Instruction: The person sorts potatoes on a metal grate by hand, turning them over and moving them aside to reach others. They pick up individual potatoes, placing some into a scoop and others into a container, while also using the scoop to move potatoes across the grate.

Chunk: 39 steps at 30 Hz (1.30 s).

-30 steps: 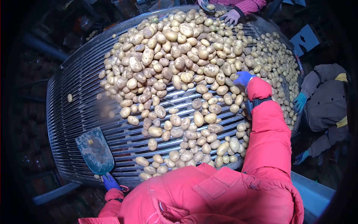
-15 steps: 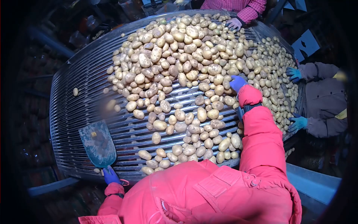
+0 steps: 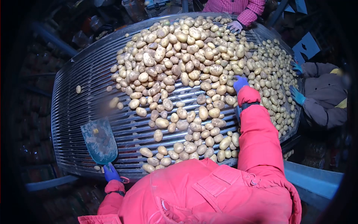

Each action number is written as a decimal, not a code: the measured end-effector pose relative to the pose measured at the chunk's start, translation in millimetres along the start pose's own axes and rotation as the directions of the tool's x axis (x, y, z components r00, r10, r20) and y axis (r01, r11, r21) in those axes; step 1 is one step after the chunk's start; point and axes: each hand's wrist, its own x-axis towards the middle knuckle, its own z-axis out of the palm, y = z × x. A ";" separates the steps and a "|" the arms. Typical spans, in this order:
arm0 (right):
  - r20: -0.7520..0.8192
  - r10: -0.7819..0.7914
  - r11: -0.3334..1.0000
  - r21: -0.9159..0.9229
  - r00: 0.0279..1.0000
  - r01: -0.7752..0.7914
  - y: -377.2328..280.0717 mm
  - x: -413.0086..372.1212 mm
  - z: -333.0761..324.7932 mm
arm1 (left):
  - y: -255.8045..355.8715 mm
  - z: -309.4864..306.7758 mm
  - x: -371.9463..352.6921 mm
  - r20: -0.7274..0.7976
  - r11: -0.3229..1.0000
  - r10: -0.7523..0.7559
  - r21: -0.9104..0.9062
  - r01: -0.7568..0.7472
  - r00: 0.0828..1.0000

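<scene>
In a blue glove, my left hand (image 3: 111, 172) is closed around the handle end of a worn teal scoop (image 3: 100, 141), at the near left edge of the slatted metal table (image 3: 74, 112). The scoop's blade lies on the slats, with a small yellowish patch on it. My right hand (image 3: 240, 83), gloved in blue too, is at the right side of the potato heap (image 3: 179, 56), touching or just above the potatoes. Its fingers look apart, and I see nothing held in them. Looser potatoes (image 3: 194, 127) are spread over the slats between my hands.
To the right, a co-worker's teal-gloved hands (image 3: 297, 95) are at the edge of a dense layer of smaller potatoes (image 3: 274, 71). Across the table, another person's gloved hand (image 3: 235, 26) rests by the heap. One potato (image 3: 78, 89) lies alone at left.
The co-worker's lower hand at right has moved up the frame, closer to the other hand. My right hand has shifted slightly; its fingers show more. The scoop stays in place in my left hand.
</scene>
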 end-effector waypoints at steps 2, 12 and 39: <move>0.059 0.016 0.999 -0.036 0.998 -0.014 -1.8 1.9 -4.7 | -0.2 1.8 0.0 -0.026 0.999 0.011 0.035 -0.010 1.000; 0.033 0.057 0.658 0.751 0.998 -0.062 28.8 3.9 -6.0 | 6.1 -0.7 -1.8 -0.038 0.997 0.006 -0.078 -0.009 0.999; -0.009 -0.022 0.967 0.255 1.000 0.024 -27.5 3.3 -7.5 | -1.0 4.9 0.5 -0.041 1.000 -0.017 0.010 0.018 0.999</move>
